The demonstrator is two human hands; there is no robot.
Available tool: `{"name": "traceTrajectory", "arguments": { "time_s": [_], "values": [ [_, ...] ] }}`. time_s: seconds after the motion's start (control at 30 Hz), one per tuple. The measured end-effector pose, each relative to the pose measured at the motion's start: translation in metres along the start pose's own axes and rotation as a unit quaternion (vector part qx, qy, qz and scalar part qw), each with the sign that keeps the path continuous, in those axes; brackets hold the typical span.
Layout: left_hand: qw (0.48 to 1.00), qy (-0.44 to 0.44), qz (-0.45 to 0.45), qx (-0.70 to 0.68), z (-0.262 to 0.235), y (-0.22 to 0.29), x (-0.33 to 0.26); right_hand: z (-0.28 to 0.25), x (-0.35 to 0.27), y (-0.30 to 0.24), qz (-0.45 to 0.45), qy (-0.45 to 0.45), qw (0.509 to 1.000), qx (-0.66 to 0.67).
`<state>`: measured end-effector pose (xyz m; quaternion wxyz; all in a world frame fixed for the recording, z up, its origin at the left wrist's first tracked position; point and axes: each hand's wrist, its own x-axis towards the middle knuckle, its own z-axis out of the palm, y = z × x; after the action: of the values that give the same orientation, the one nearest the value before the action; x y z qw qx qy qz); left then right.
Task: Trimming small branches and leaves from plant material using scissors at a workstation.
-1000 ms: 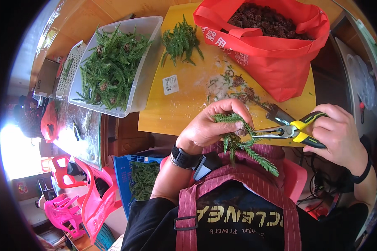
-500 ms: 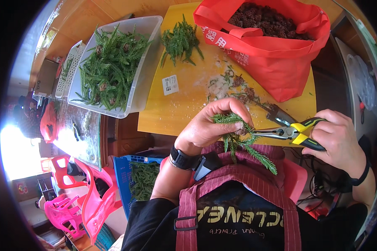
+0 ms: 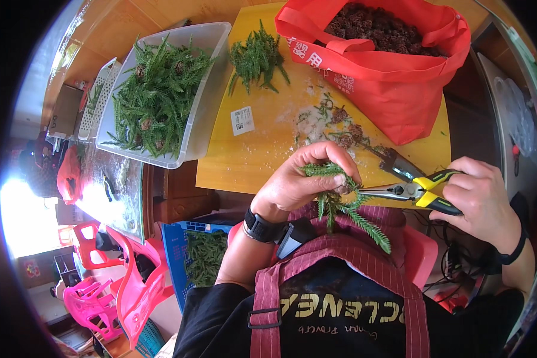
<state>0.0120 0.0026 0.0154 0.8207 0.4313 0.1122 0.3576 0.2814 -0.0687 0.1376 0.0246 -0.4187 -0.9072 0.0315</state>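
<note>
Between thumb and fingers, my left hand (image 3: 304, 179) pinches a green artificial pine sprig (image 3: 358, 218) whose tips hang down over my lap. A small brown pine cone, partly covered by the fingers, sits at the sprig's base beside my thumb. My right hand (image 3: 477, 197) is wrapped round the yellow and black handles of long-nose pliers (image 3: 414, 190). The pliers' jaws point left and reach the sprig right at the cone. What exactly lies between the jaw tips is too small to tell.
A red bag (image 3: 394, 83) full of pine cones stands on the yellow table (image 3: 238, 161). Left of it lie a bunch of sprigs (image 3: 258, 58) and a clear bin (image 3: 212, 89) of sprigs with cones. Crumbs and loose cones (image 3: 346, 134) litter the middle. A blue crate (image 3: 176, 238) stands below.
The hanging tip of the sprig has swung slightly left and down. The pliers have shifted a little, still at the cone; both hands stay nearly in place.
</note>
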Motion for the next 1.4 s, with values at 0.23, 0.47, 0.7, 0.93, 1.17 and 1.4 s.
{"name": "traceTrajectory", "arguments": {
  "time_s": [0.23, 0.47, 0.7, 0.93, 1.17, 1.4],
  "values": [
    [0.988, 0.044, -0.004, -0.148, -0.004, 0.006, -0.004, 0.007, -0.004, 0.015, 0.107, 0.01, 0.968, 0.227],
    [0.984, 0.088, 0.015, -0.154, -0.003, 0.006, -0.003, 0.052, 0.021, -0.015, 0.21, 0.16, 0.877, 0.401],
    [0.986, 0.138, 0.048, -0.073, -0.007, 0.005, -0.01, 0.067, 0.081, -0.039, 0.18, 0.249, 0.847, 0.434],
    [0.981, 0.167, 0.097, -0.029, 0.004, 0.014, -0.016, 0.071, 0.1, -0.046, 0.181, 0.247, 0.819, 0.486],
    [0.965, 0.208, 0.095, 0.129, 0.005, 0.024, -0.021, 0.071, 0.106, -0.048, 0.219, 0.207, 0.776, 0.555],
    [0.883, 0.232, 0.095, 0.397, 0.011, 0.038, -0.02, 0.076, 0.104, -0.045, 0.199, 0.219, 0.764, 0.573]
  ]
}}
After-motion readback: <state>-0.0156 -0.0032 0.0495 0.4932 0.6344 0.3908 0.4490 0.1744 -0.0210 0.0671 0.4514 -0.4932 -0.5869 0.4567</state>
